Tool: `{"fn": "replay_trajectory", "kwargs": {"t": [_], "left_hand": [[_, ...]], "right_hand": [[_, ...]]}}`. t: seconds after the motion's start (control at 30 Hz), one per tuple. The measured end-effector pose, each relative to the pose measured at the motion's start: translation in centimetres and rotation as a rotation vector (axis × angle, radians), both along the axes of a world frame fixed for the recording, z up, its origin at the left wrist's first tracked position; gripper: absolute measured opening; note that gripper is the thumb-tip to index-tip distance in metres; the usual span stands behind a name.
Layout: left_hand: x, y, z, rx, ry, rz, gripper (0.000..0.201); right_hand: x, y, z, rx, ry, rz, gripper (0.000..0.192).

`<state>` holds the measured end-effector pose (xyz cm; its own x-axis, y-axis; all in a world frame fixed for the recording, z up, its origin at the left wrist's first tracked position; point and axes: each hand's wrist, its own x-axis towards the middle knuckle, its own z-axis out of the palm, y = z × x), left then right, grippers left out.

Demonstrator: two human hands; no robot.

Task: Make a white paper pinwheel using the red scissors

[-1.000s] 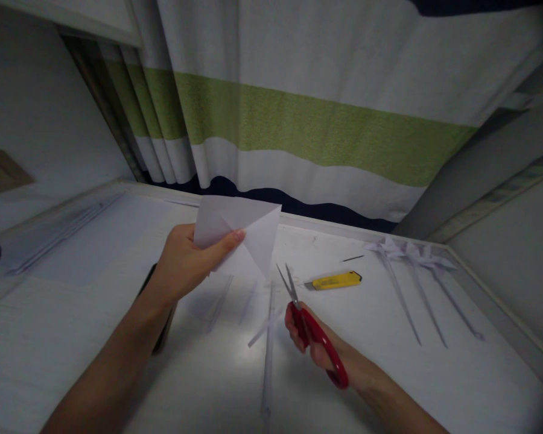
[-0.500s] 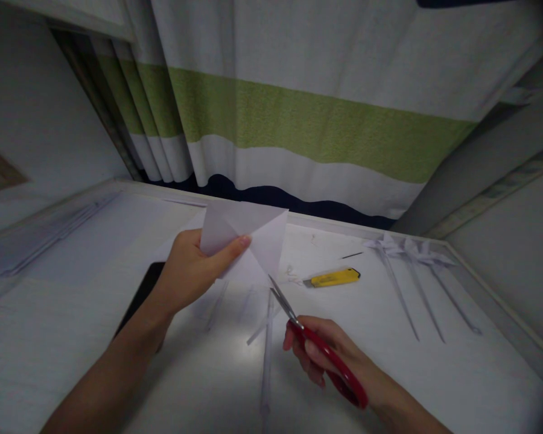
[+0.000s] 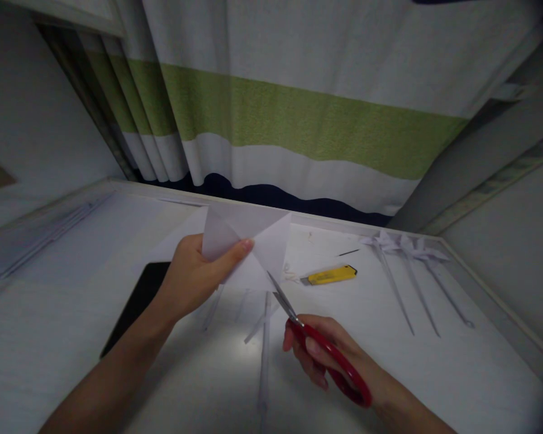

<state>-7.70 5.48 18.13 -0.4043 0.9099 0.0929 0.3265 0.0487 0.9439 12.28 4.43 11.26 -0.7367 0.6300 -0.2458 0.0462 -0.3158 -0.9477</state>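
A square of white paper [image 3: 271,247] with diagonal creases is pinched in my left hand [image 3: 203,271], thumb on top near its centre. My right hand [image 3: 326,349] grips red-handled scissors [image 3: 339,361]. Their blades are slightly apart at the paper's lower right corner, one of them over the sheet. Below the paper, a rolled paper stick [image 3: 264,361] and a thin paper strip [image 3: 254,330] lie on the white table [image 3: 199,386].
Right of the paper lies a yellow utility knife [image 3: 332,275], with a thin dark stick [image 3: 348,252] behind it. Several paper pinwheels [image 3: 409,247] on sticks rest at the right. A black flat device [image 3: 138,301] lies beside my left forearm. A curtain [image 3: 298,120] hangs behind.
The scissor blades have moved further onto the paper's lower right corner. My left hand keeps its hold on the sheet. The view has shifted slightly.
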Motion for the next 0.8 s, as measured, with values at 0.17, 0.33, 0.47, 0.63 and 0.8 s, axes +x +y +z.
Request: {"fn": "replay_trajectory", "kwargs": {"t": [0.17,0.33,0.47,0.63,0.8], "left_hand": [[-0.25,-0.04,0.17,-0.041,-0.019,-0.075,0.022],[-0.71,0.08,0.06,-0.051,-0.02,-0.115,0.021],[-0.51,-0.02,0.09,-0.051,-0.021,-0.104,0.02],[0.2,-0.23,0.2,0.009,-0.024,-0.03,0.021],[0.01,-0.25,0.2,0.03,-0.027,-0.069,0.027]], "right_hand": [[-0.05,0.03,-0.1,0.002,0.015,0.002,0.034],[-0.18,-0.08,0.09,-0.008,0.016,-0.008,0.035],[-0.22,-0.01,0.07,-0.019,0.04,-0.005,0.035],[-0.14,0.1,-0.19,-0.022,0.029,0.001,0.034],[-0.06,-0.1,0.23,-0.007,0.021,0.02,0.034]]}}
